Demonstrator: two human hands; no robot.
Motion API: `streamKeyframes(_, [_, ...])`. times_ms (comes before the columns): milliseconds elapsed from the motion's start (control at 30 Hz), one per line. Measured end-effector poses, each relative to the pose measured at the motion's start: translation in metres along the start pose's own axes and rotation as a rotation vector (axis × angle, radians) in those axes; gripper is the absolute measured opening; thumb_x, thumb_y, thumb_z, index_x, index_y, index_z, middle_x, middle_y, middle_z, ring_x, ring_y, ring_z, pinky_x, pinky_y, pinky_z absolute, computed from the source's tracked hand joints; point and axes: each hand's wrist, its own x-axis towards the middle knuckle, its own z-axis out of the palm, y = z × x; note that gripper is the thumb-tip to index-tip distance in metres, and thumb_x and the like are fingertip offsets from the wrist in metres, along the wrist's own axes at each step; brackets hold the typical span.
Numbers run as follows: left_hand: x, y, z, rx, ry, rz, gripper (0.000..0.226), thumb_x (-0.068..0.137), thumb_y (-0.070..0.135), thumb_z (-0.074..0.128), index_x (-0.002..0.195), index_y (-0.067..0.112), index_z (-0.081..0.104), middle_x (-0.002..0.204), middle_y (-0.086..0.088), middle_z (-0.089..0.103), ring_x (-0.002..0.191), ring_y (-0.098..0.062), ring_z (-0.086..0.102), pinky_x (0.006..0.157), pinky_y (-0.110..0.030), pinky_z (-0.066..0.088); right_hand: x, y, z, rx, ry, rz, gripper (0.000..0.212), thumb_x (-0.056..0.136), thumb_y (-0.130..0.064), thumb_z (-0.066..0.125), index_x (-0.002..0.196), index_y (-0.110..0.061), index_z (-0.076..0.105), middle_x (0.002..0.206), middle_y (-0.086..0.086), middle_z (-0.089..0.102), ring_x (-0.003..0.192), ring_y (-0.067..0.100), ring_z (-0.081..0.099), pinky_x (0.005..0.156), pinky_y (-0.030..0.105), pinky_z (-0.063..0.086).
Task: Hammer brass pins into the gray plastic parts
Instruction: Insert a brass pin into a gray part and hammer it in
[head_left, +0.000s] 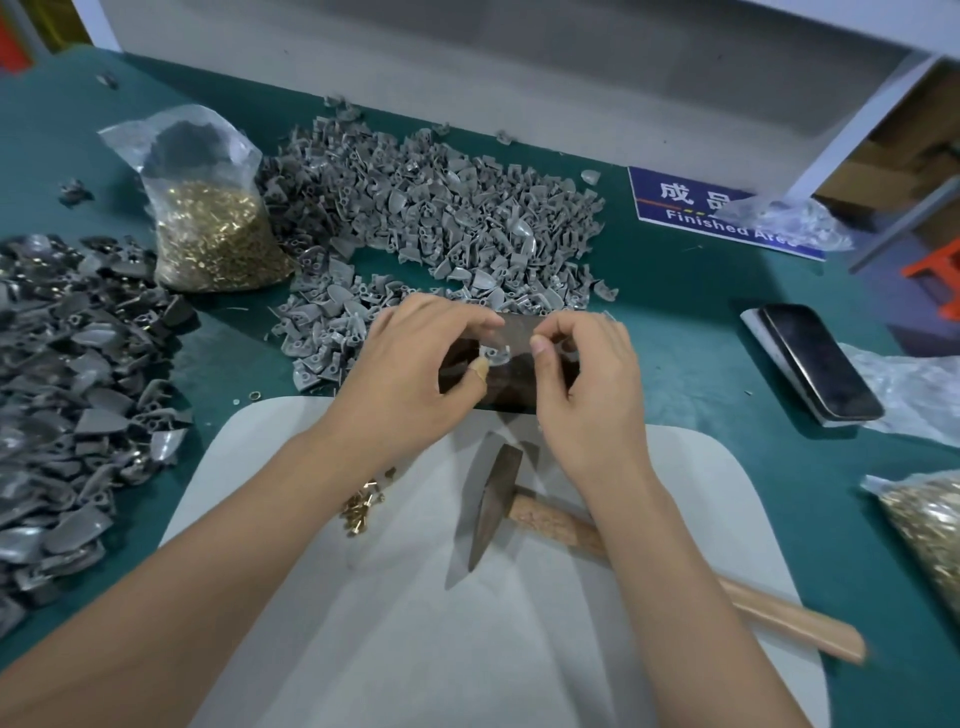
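Note:
Both hands meet over a dark metal block (519, 387) at the table's middle. My left hand (415, 374) pinches a small gray plastic part (493, 354) on top of the block. My right hand (587, 384) has its fingers curled beside that part, thumb and forefinger pinched together; whether a pin sits between them is too small to tell. A hammer (498, 501) with a wooden handle lies on the white mat (467, 623), under my right wrist. Several loose brass pins (361, 506) lie on the mat by my left forearm.
A large heap of gray plastic parts (441, 218) lies behind the block, with a second, darker heap (67, 395) at the left. A clear bag of brass pins (213, 228) stands at back left, another bag (924, 525) at right. A phone (815, 361) lies to the right. A blue "Finished Area" sign (717, 213) is behind.

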Motion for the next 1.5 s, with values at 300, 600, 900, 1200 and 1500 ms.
streamKeyframes(300, [-0.004, 0.011, 0.000, -0.020, 0.041, 0.024, 0.041, 0.089, 0.048, 0.070, 0.125, 0.032, 0.060, 0.098, 0.023, 0.062, 0.097, -0.004, 0.056, 0.094, -0.034, 0.043, -0.001, -0.002, 0.000, -0.114, 0.014, -0.007, 0.003, 0.096, -0.014, 0.062, 0.097, -0.017, 0.064, 0.096, -0.008, 0.062, 0.097, 0.023, 0.053, 0.085, 0.041, 0.040])
streamKeyframes(600, [-0.002, 0.002, 0.002, 0.042, -0.059, 0.028, 0.050, 0.093, 0.006, 0.053, 0.135, 0.032, 0.060, 0.124, 0.018, 0.063, 0.127, -0.009, 0.047, 0.108, -0.039, 0.033, 0.000, -0.001, 0.003, -0.021, -0.007, -0.002, 0.004, 0.096, -0.011, 0.064, 0.095, -0.016, 0.064, 0.096, -0.010, 0.060, 0.097, 0.023, 0.052, 0.087, 0.049, 0.044])
streamKeyframes(900, [-0.001, 0.007, -0.005, 0.101, -0.138, 0.043, 0.046, 0.094, 0.014, 0.054, 0.134, 0.037, 0.059, 0.123, 0.021, 0.060, 0.121, -0.006, 0.047, 0.097, -0.031, 0.031, -0.002, 0.003, 0.002, 0.017, 0.019, 0.022, 0.007, 0.096, -0.012, 0.064, 0.096, -0.019, 0.063, 0.095, -0.010, 0.061, 0.097, 0.019, 0.052, 0.087, 0.046, 0.045])
streamKeyframes(1200, [-0.001, 0.005, -0.010, 0.071, -0.201, 0.162, 0.041, 0.091, 0.026, 0.059, 0.131, 0.034, 0.062, 0.121, 0.021, 0.063, 0.121, -0.005, 0.048, 0.101, -0.027, 0.030, -0.002, 0.003, 0.002, 0.054, 0.071, 0.106, 0.012, 0.096, -0.013, 0.062, 0.095, -0.025, 0.062, 0.093, -0.012, 0.062, 0.094, 0.015, 0.054, 0.086, 0.030, 0.041])
streamKeyframes(1500, [-0.005, 0.017, -0.002, 0.114, -0.222, 0.330, 0.038, 0.094, 0.027, 0.068, 0.132, 0.030, 0.064, 0.132, 0.014, 0.062, 0.133, -0.012, 0.047, 0.109, -0.036, 0.035, 0.006, 0.012, -0.006, 0.246, 0.247, 0.347, 0.010, 0.100, -0.013, 0.061, 0.095, -0.021, 0.064, 0.089, -0.013, 0.066, 0.084, 0.003, 0.059, 0.080, 0.021, 0.045])
